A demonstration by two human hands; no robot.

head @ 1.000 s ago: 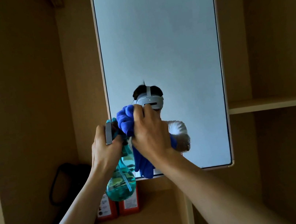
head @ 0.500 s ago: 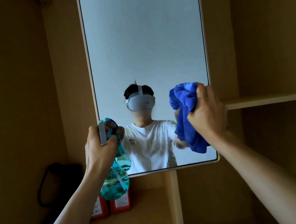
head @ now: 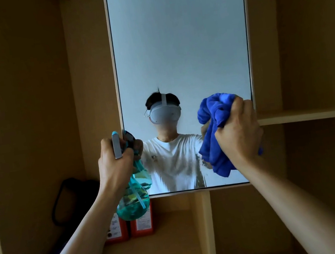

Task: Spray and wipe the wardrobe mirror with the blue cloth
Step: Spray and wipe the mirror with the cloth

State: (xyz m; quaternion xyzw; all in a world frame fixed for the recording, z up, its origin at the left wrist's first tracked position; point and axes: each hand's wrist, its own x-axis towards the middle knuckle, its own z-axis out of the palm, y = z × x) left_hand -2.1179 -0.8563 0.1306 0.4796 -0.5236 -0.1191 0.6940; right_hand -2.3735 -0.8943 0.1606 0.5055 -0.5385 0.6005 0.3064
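mirror (head: 181, 48) centre frame, fragile glass, press lightly | blue cloth (head: 213, 137) lower right, soft, light, bunched in gripping right hand (head: 238, 135) | left hand (head: 116, 167) grips spray bottle (head: 134, 197), slippery if wet

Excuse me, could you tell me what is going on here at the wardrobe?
A person is cleaning the wardrobe mirror. The right hand grips a bunched blue cloth at the lower right of the glass, close to its right edge. The left hand holds a teal spray bottle by its head at the mirror's lower left edge. Smeary streaks show on the lower glass. Two red cartons stand on the shelf below.
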